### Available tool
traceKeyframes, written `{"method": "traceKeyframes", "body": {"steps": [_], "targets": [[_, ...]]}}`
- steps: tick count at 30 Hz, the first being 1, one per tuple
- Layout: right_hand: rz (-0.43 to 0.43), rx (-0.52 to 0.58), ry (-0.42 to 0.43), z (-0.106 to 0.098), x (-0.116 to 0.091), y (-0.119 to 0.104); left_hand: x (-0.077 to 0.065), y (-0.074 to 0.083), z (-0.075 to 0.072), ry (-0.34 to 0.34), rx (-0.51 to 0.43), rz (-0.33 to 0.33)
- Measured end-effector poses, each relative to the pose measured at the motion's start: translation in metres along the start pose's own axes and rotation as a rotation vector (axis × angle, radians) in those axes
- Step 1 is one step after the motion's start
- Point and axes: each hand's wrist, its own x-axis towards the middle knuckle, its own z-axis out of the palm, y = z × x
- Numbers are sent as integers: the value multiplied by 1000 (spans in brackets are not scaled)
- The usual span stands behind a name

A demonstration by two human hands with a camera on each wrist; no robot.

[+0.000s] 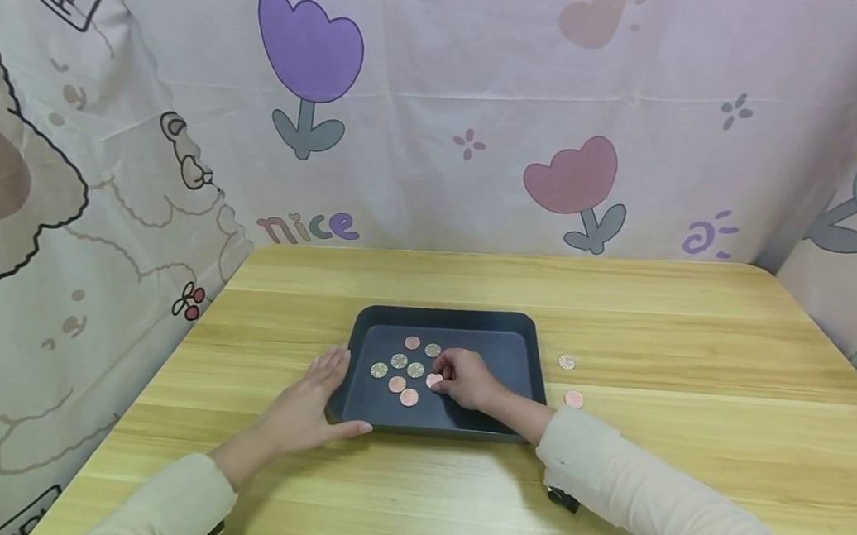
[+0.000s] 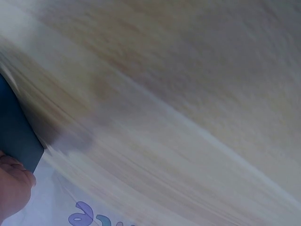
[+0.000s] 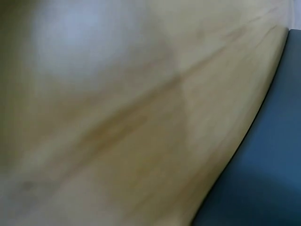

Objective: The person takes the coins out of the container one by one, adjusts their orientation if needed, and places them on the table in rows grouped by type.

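spreading the straight fingers of our left hand [image 1: 307, 410] against the left end of the dark tray [image 1: 498, 362], thumb at its near edge, we pinch a copper-coloured coin [image 1: 432, 380] inside the tray between the curled fingers and thumb of our right hand [image 1: 469, 378], with seven loose coins [image 1: 398, 361] lying near it. two stray coins [image 1: 566, 362] sit on the counter [image 1: 385, 503], to the right of the tray. behind us working hands, the counter's yellowish wood grain meets a pale cloth [image 1: 442, 34] printed with tulips [image 1: 312, 48] and "nice" [image 1: 308, 228].
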Motion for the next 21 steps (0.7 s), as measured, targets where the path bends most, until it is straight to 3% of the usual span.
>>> {"method": "traceKeyframes", "body": {"steps": [7,21], "targets": [[-7,-74,-35,-3,0,-5,0,-1,2,24,8,15],[84,37,26,-17,-5,-3,0,-2,2,32,16,24]]}}
